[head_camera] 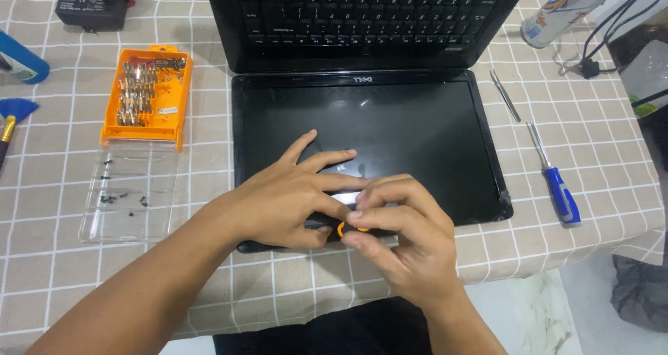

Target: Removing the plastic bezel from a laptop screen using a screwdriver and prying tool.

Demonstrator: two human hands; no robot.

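Your left hand (289, 198) lay flat, fingers spread, on the dark laptop screen (417, 132) near its front edge. Your right hand (400, 240) pinched a small orange tool (346, 227) against that edge, just beside your left thumb.

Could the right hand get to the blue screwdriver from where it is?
Probably yes: the blue screwdriver lies in the open on the cloth, right of the laptop, nothing between. But the right hand holds an orange tool.

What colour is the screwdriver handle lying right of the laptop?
Blue, on the screwdriver, seen in the head view.
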